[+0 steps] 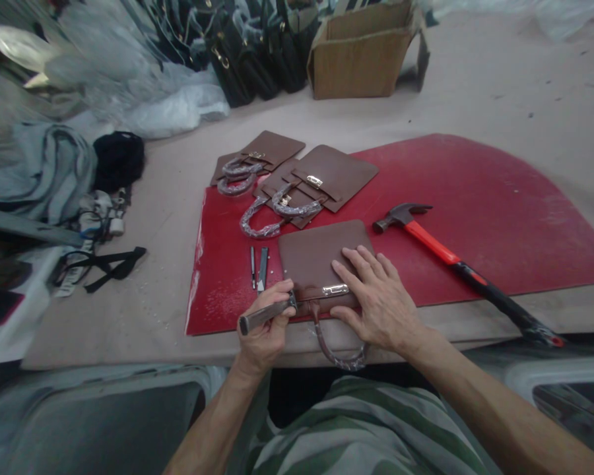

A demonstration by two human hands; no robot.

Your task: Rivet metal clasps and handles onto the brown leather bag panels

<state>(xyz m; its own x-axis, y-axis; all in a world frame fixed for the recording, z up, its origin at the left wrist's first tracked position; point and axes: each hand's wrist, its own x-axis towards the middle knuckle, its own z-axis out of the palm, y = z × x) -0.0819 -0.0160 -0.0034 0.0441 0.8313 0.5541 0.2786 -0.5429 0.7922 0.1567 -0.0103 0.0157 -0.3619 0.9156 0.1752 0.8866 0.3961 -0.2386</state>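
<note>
My left hand [266, 336] is closed around a bar-shaped metal tool [267, 315], whose exact kind I cannot make out. The tool's far end meets the left edge of a brown leather bag panel [317, 254]. My right hand [376, 300] lies on the panel with its fingers spread, pressing it flat. Beside those fingers is a gold-coloured metal clasp [335, 290]. A plastic-wrapped bag handle [344, 359] hangs from the panel over the table's front edge. Two slim tools, a pen-like one [252, 267] and a cutter knife [263, 269], lie left of the panel.
A claw hammer [440, 247] rests diagonally on the red mat [485, 198] at the right. Several more brown panels [334, 175] with wrapped handles lie behind. Farther back are a cardboard box [359, 69], black bags [250, 69] and clear plastic [173, 105]. Black straps [111, 267] lie left.
</note>
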